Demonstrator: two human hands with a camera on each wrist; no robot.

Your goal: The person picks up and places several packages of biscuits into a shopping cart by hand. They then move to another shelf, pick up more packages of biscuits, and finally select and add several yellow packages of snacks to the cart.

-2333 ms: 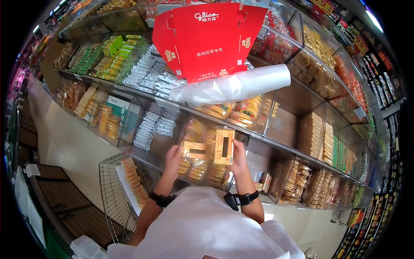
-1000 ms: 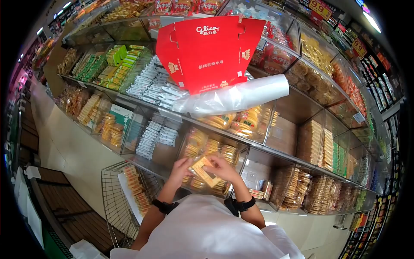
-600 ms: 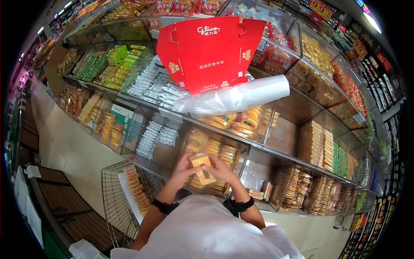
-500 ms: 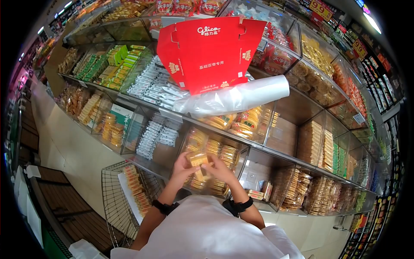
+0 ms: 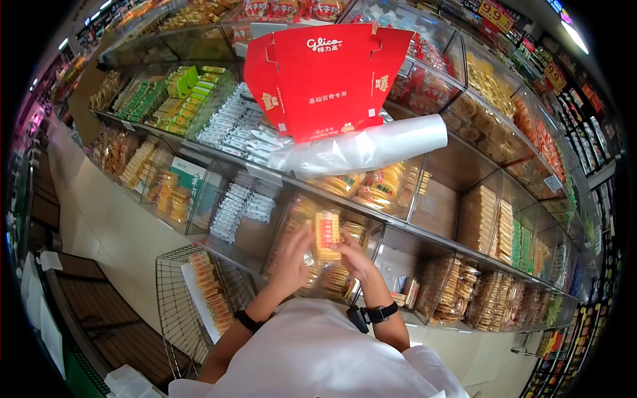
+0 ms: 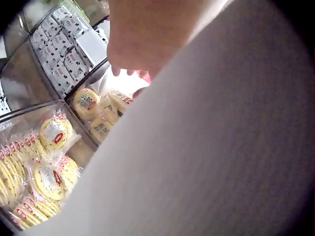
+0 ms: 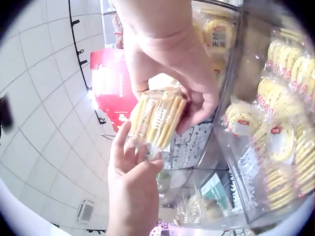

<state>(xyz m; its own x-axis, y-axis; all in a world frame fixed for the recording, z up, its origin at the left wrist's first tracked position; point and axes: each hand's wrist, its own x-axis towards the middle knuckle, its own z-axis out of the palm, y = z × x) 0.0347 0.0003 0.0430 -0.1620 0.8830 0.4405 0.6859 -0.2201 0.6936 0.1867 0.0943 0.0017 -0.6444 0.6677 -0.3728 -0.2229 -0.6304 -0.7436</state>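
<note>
In the head view a small clear-wrapped packet of crackers (image 5: pixel 328 235) with red print stands upright over the lower bin. My right hand (image 5: pixel 355 260) pinches its lower right edge. Blurred and fairly straight, the fingers of my left hand (image 5: pixel 293 257) lie just left of the packet. The right wrist view shows the packet (image 7: pixel 160 118) end-on as pale yellow strips, my right hand (image 7: pixel 170 59) gripping it from above and my left hand (image 7: pixel 135 182) with fingertips at its lower end. White cloth covers much of the left wrist view, where part of my left hand (image 6: pixel 142 39) shows.
Round wrapped biscuits (image 6: pixel 51 179) fill the bin below. A red carton (image 5: pixel 325 79) and a roll of clear plastic bags (image 5: pixel 365 142) stand on the display ahead. A wire cart (image 5: pixel 176 298) with packets on white card is at left. Clear dividers (image 5: pixel 381 249) separate the bins.
At first each hand held a packet; then they came together and turned them. Now one upright packet shows, its red-printed face toward me, in the right hand, and the left fingers have straightened.
</note>
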